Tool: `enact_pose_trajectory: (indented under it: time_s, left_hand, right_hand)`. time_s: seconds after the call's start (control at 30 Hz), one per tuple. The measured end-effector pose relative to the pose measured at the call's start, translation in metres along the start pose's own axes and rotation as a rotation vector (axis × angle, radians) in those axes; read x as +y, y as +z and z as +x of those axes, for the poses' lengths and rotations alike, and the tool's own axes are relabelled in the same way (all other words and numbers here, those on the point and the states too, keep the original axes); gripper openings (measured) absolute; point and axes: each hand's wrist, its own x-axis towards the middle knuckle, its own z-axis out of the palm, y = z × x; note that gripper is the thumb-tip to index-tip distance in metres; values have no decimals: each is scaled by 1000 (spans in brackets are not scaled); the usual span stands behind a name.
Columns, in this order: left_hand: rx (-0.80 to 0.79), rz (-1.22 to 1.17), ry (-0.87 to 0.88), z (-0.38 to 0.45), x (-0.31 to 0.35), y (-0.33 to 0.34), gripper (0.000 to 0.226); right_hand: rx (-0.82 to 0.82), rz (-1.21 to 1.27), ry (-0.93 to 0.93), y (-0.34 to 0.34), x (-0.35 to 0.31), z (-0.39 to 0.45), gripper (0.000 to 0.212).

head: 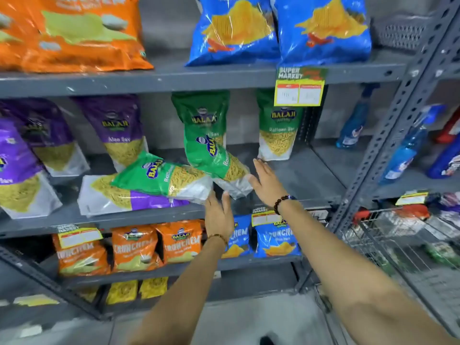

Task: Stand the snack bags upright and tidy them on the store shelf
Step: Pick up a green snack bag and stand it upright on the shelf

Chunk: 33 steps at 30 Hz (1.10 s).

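Reaches toward the middle shelf with both hands, below and to the left of the yellow price tag. Holds nothing. Shows the left hand flat and released, fingers spread. Shows the right hand released too, palm turned toward the bags. Cannot tell whether any fingertip already touches the plastic.

Finds the tilted green bag below and left of the tag, leaning over with its bottom corner close to the shelf's front edge, just beside the right thumb. Finds, further left of the tag, the fallen green bag lying on its side across a fallen purple bag. Finds, directly under the tag, the upright green bag, probably in no need of work.

Judged from here, several risks:
- Could push the tilted green bag off the front edge by pressing it from one side only, with no support under its bottom. Looks like glossy, slippery plastic.
- Could drag the fallen purple bag forward while lifting the fallen green bag off it, since the purple one already sits at the edge.
- Could knock the other green bag, behind the tilted one and left of the tag, while setting the front bag straight.
- May slump again after release, because of loose contents shifting inside.
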Motion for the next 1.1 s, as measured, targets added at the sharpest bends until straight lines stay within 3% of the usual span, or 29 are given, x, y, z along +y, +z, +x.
enact_pose_trajectory:
  time_s: [0.2, 0.27, 0.4, 0.6, 0.73, 0.8, 0.87, 0.9, 1.0, 1.1]
  left_hand:
    - [187, -411, -285, 51, 16, 58, 55]
    - [246, -550, -314, 61, 24, 70, 47]
    - [375, -734, -315, 85, 25, 85, 51]
    - [390, -840, -332, 93, 31, 81, 51]
    - [365, -873, -365, 87, 36, 68, 42]
    - [326, -749, -390, 81, 31, 60, 24]
    - [234, -673, -369, 70, 25, 52, 28]
    - [171, -676, -351, 62, 23, 50, 32]
    - [-12, -748, -304, 36, 21, 46, 46]
    - [-168, -751, -261, 12, 25, 38, 50]
  right_hand:
    - [-212, 312, 194, 3, 30, 79, 63]
    - [-275, 386, 215, 5, 34, 108, 67]
    - [-375, 498, 246, 6, 22, 153, 69]
    - [-517, 474, 261, 19, 17, 170, 69]
    - [-494, 693, 295, 24, 51, 163, 85]
    - [-444, 837, 301, 7, 61, 139, 56]
    - [-481, 973, 300, -6, 72, 111, 25]
    - [-512, 1036, 305, -12, 79, 97, 25]
    - [-596, 1136, 284, -27, 92, 58, 61]
    - [-612, 1216, 263, -44, 99, 24, 58]
